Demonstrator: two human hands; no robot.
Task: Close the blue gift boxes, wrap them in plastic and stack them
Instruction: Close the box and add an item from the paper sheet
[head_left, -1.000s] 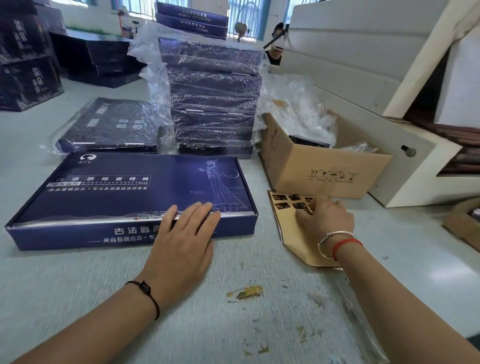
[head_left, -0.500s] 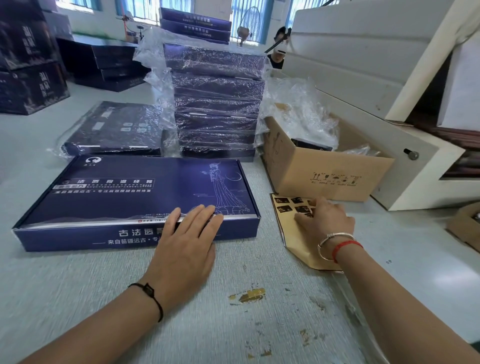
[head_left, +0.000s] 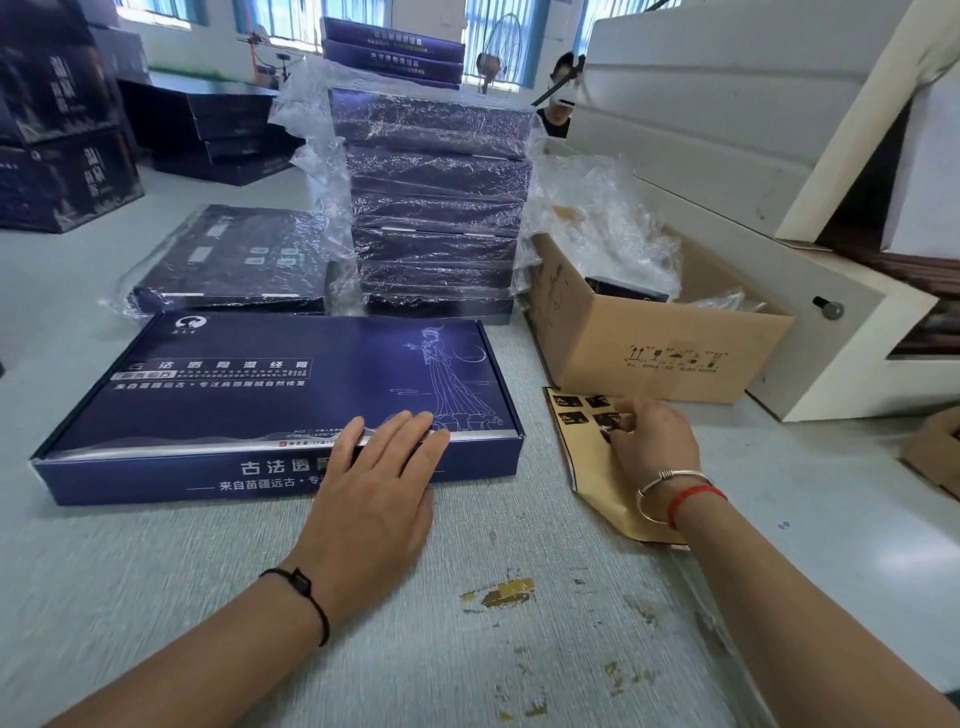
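Observation:
A closed blue gift box (head_left: 260, 395) lies flat on the table in front of me, unwrapped. My left hand (head_left: 374, 493) rests on its near front edge with straight fingers laid over the lid. To the right lies a brown sticker sheet (head_left: 592, 467) with black stickers. My right hand (head_left: 654, 441) is curled on it, fingertips pinching a black sticker (head_left: 610, 421). Behind the box stands a tall stack of plastic-wrapped boxes (head_left: 436, 208). One more wrapped box (head_left: 234, 260) lies to its left.
An open cardboard carton (head_left: 665, 358) with loose plastic film (head_left: 597, 218) stands at the right. Behind it is a white machine housing (head_left: 779, 130). Dark cartons (head_left: 57, 130) are piled at the far left. A person (head_left: 561, 104) stands behind the stack.
Both hands stay in place on the box and the sticker sheet. Only the view has shifted a little.

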